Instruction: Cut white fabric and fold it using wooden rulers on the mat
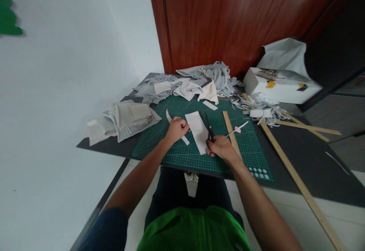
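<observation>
My right hand (221,147) grips a pair of black scissors (210,131), whose blades point away from me. The scissors lie along the right edge of a white rectangular fabric piece (197,131) on the green cutting mat (154,140). My left hand (177,128) is closed in a pinch just left of that piece. A tiny pale bit shows at its fingertips, too small to name. A narrow white strip (185,140) shows below the left hand, and a curved pale end (168,116) shows above it.
A short wooden ruler (231,133) and a thin white stick (242,125) lie right of my right hand. Fabric piles (128,118) and grey scraps (216,76) line the left and back. A long wooden ruler (293,171) overhangs the front edge. A white box (285,87) stands back right.
</observation>
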